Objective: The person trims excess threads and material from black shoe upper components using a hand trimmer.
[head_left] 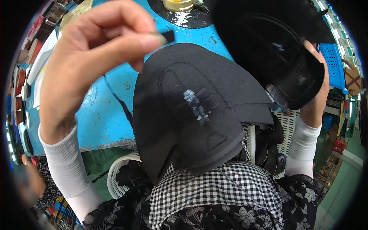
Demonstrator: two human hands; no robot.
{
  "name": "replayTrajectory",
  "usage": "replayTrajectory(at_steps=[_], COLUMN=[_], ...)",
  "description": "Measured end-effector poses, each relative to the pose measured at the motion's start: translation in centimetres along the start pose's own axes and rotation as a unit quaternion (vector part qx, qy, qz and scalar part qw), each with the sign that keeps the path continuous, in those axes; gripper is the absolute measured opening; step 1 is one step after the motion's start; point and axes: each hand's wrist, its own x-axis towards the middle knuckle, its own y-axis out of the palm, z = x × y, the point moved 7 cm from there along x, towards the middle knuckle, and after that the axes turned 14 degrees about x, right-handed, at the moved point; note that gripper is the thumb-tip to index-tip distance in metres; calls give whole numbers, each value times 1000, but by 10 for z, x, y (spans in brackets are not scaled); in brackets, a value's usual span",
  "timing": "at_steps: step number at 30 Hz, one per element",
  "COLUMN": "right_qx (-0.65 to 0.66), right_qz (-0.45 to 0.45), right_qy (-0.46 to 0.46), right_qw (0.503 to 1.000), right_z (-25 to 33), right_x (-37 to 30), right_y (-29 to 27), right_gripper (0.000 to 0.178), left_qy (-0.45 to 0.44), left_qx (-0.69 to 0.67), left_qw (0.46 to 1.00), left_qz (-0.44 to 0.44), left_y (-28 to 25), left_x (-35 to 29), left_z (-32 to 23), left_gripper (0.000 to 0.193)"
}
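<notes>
My left hand (96, 50) is raised over the left of the table, its thumb and fingers pinching a small black strip (168, 36). Below it, a stack of dark grey curved fabric panels (226, 84) rests on my lap against the table edge. The top panel carries a drawn or stitched rounded outline and a whitish glue smear (199, 110) down its middle. My right hand (317, 107) grips the edge of a large, glossy black moulded piece (268, 50), whose exact kind I cannot tell. That piece partly hides the hand.
A pale glue pot (178, 4) stands on a round black mat (165, 14) with white spills, on the blue table (115, 130). White baskets (115, 180) flank my lap. A blue crate (331, 63) is at right. Another person's arm (33, 180) shows at left.
</notes>
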Motion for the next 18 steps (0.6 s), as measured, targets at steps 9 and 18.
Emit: replayTrajectory(at_steps=[9, 18], right_qx=[141, 164], right_qz=[-92, 103], right_qy=[372, 99], right_qw=[913, 976], right_z=[-140, -13], right_x=[-86, -26], right_y=[-111, 3], right_gripper=[29, 14], left_qy=[-9, 33], left_qx=[89, 97], left_qw=[942, 961], left_qz=[324, 255], left_y=[80, 93], left_x=[21, 25], left_z=[-21, -7], left_gripper=[7, 12])
